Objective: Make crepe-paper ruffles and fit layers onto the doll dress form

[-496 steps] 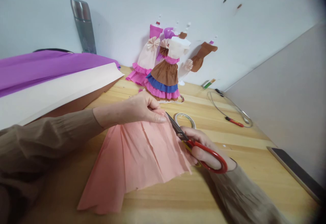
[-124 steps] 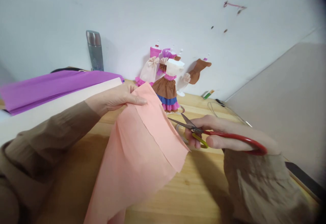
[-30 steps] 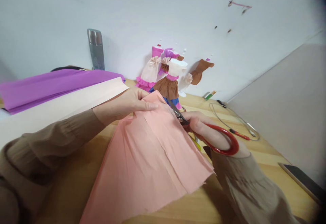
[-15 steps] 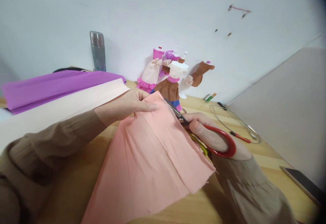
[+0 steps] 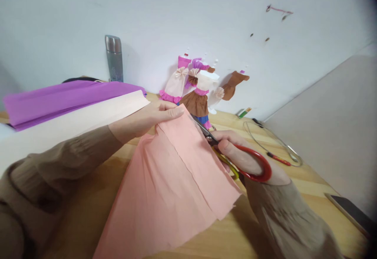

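Observation:
A folded sheet of salmon-pink crepe paper point(image 5: 176, 184) hangs down in front of me, its layers overlapping. My left hand point(image 5: 159, 115) pinches its top corner, thumb on the near face. In my right hand point(image 5: 235, 149) is a pair of scissors point(image 5: 260, 168) with one red and one yellow-green handle loop. Their dark blades lie along the paper's right edge and point up toward my left hand; part of the lower blade is hidden behind the paper.
Miniature paper dresses on stands point(image 5: 202, 90) are by the wall, near a steel flask point(image 5: 114, 59). Purple paper point(image 5: 73, 100) and cream paper point(image 5: 88, 119) lie left. At right are a cable point(image 5: 268, 133), a red-handled tool point(image 5: 278, 158) and a phone point(image 5: 350, 210) on the wooden table point(image 5: 312, 219).
My left thumb has shifted slightly up and right along the paper's top corner. The paper's lower right corner has swung a little left. The scissors stay nearly in place.

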The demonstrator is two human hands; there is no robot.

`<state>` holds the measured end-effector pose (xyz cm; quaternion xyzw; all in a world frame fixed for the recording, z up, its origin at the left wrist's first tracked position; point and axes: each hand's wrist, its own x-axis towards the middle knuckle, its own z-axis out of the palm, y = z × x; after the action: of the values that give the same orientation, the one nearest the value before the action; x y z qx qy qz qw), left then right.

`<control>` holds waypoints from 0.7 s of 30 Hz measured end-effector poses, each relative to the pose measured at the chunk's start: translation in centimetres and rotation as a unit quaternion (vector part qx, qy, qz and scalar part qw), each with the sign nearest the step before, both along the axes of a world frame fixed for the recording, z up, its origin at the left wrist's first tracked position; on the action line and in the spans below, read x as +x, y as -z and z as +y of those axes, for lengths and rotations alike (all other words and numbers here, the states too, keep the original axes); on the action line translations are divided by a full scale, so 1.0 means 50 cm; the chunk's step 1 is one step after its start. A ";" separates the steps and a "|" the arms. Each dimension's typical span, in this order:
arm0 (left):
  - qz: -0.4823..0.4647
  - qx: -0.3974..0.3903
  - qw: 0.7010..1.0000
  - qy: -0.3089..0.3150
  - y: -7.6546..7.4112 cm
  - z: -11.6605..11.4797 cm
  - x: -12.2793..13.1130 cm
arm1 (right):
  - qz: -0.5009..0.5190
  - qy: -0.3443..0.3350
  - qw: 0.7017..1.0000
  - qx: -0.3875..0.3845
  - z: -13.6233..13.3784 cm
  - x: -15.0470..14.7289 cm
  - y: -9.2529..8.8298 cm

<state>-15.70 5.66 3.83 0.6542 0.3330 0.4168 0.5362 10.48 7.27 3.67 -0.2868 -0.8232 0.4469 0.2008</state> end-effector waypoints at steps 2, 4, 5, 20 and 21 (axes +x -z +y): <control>-0.016 -0.029 0.999 -0.008 0.008 0.004 0.003 | 0.008 0.006 1.000 -0.008 0.000 0.001 0.000; -0.025 -0.046 0.998 -0.020 0.016 0.006 0.005 | 0.013 0.008 1.000 -0.017 0.001 0.003 0.002; -0.025 -0.050 0.998 -0.030 0.019 0.007 0.006 | 0.013 0.005 1.000 -0.021 0.002 0.004 0.004; 0.000 -0.043 0.996 -0.077 0.012 -0.009 0.025 | 0.062 -0.032 0.996 -0.064 0.002 -0.006 0.002; 0.003 -0.039 0.996 -0.078 0.012 -0.009 0.025 | 0.061 -0.030 0.996 -0.063 0.004 -0.005 0.004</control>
<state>-14.46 5.19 3.25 0.6061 0.4006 0.4424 0.5258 10.21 7.49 3.49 -0.2460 -0.7878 0.5207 0.2183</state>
